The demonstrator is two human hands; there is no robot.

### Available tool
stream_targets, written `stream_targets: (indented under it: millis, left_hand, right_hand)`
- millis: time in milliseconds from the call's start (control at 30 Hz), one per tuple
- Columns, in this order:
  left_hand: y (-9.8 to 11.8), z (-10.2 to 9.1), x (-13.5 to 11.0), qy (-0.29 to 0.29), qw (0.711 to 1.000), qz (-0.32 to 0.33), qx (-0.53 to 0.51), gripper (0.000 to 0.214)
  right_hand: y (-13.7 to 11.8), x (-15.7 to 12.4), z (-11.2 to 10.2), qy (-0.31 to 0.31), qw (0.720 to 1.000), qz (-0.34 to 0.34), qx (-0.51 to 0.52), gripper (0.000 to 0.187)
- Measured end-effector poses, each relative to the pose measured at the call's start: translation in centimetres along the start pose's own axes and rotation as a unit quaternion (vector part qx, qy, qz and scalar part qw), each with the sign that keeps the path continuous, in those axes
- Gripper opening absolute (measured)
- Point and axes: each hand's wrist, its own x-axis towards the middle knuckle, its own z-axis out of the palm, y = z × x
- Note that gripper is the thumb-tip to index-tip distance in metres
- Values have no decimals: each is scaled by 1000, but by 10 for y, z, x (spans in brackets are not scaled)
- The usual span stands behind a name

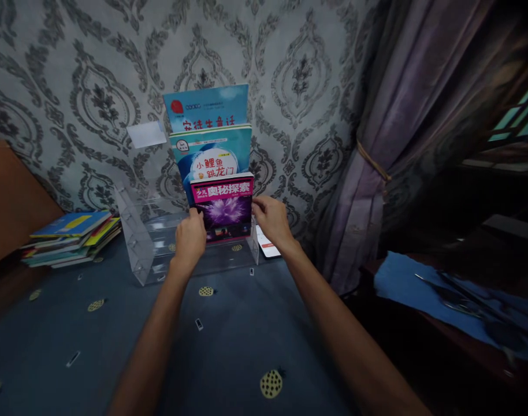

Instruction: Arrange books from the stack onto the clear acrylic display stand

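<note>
A pink and purple book stands upright at the right side of a clear tiered acrylic rack. My left hand grips its left edge, and my right hand pinches its right edge. Behind it, on a higher tier, rises a teal book with a round white title patch. A taller light blue book with red lettering stands at the very back. The book's lower edge is inside the rack; I cannot tell whether it rests on the tier.
To the left lies a stack of books beside a brown panel. A phone lies behind my right wrist. Patterned wallpaper backs the table. On the right hang a tied curtain and a blue cloth with scissors on it.
</note>
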Motion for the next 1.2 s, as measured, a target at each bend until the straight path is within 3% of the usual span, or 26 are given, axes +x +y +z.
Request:
stream_targets:
  millis: [300,700,1200]
  left_hand:
    - [-1,1,0,6,1000,0,18,31]
    - [-14,-1,4,-1,999,35,-3,33]
    - [-8,-21,-3,-43,999,27,19,28]
  right_hand:
    - [-1,-1,3,26,999,9,21,28]
    - [4,1,-4,-7,998,15,62,37]
    - [4,2,-6,-22,998,14,59,33]
